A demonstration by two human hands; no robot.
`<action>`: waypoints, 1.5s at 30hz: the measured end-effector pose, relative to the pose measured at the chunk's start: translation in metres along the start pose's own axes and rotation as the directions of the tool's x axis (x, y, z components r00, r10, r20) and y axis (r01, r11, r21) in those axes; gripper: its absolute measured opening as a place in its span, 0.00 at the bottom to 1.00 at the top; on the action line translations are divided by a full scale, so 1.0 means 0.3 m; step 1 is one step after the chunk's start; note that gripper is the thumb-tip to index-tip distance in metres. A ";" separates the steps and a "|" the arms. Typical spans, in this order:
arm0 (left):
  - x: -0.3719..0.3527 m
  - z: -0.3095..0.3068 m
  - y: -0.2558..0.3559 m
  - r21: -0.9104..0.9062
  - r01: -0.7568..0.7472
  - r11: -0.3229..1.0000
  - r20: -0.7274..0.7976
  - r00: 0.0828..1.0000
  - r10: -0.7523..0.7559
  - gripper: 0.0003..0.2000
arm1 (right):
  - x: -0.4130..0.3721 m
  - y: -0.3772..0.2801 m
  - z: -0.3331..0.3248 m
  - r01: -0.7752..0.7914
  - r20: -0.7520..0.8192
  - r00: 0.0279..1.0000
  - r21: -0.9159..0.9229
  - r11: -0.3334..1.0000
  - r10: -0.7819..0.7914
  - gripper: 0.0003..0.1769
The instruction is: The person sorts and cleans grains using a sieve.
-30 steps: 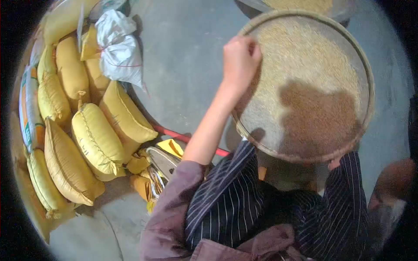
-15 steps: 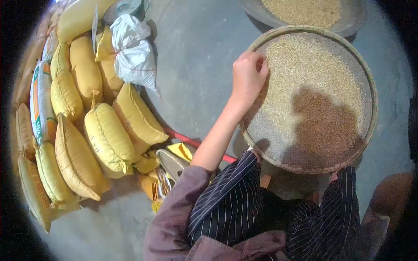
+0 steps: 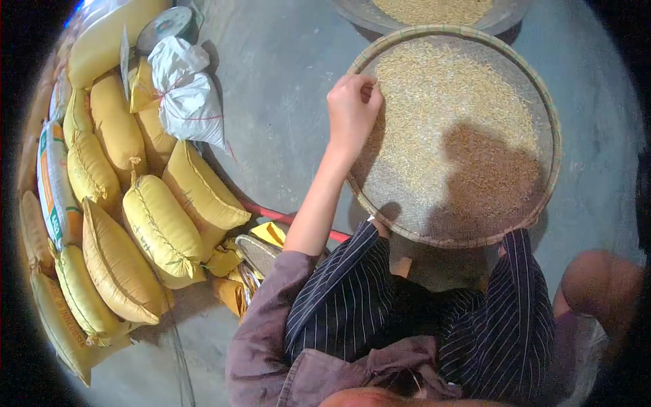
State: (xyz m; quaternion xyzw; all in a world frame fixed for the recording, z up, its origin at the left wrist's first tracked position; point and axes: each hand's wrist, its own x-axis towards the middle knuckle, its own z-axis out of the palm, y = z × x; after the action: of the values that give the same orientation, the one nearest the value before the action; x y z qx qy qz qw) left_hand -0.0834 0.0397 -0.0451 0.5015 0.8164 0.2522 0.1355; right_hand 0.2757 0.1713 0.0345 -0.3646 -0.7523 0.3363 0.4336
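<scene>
My left hand is over the left rim of a round woven tray, its thumb and fingertips pinched together. Whatever lies between the fingertips is too small to make out. Pale grain is spread across the tray, and a dark shadow falls on the lower right part of it. The tray's near edge is by the knees, above striped dark trousers. My right hand does not show.
Stacked yellow sacks fill the left side, with a tied white bag behind them. A wide basin of grain stands beyond the tray. A red bar lies near my left forearm. Blurred skin shows at the right edge.
The tray and my left hand appear further left and slightly higher in view, as the basin does. The pinch looks the same. A skin-coloured shape has come in at the bottom edge.
</scene>
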 end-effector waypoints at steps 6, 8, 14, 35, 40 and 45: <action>0.008 -0.006 -0.007 0.063 -0.031 0.998 0.010 0.999 0.030 0.07 | -0.018 -0.020 -0.034 -0.023 0.033 0.999 -0.034 0.999 0.025 0.42; -0.012 -0.012 -0.010 0.065 -0.021 0.998 0.013 1.000 0.021 0.07 | -0.032 -0.031 -0.042 -0.037 0.051 0.998 -0.039 0.999 0.039 0.42; -0.008 -0.010 -0.007 0.059 0.012 0.998 0.029 0.999 -0.014 0.07 | -0.041 -0.057 -0.081 -0.048 0.077 0.996 -0.077 0.996 0.054 0.42; -0.026 -0.031 0.010 -0.077 0.056 0.995 0.013 0.998 -0.055 0.06 | 0.029 -0.053 -0.054 0.057 0.114 0.992 -0.095 0.994 -0.046 0.42; -0.011 -0.056 0.005 -0.174 0.310 0.935 0.121 0.949 -0.292 0.08 | 0.028 -0.065 -0.068 0.059 0.146 0.988 -0.115 0.992 -0.042 0.43; 0.005 -0.073 0.011 -0.326 0.394 0.859 0.220 0.916 -0.337 0.08 | 0.023 -0.069 -0.064 0.058 0.169 0.985 -0.123 0.991 -0.036 0.43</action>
State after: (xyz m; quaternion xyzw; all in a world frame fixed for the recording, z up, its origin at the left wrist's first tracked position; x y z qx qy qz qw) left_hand -0.0922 0.0361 -0.0249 0.3211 0.8228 0.3288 0.3344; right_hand 0.2853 0.1702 0.0620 -0.3444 -0.8142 0.3063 0.3530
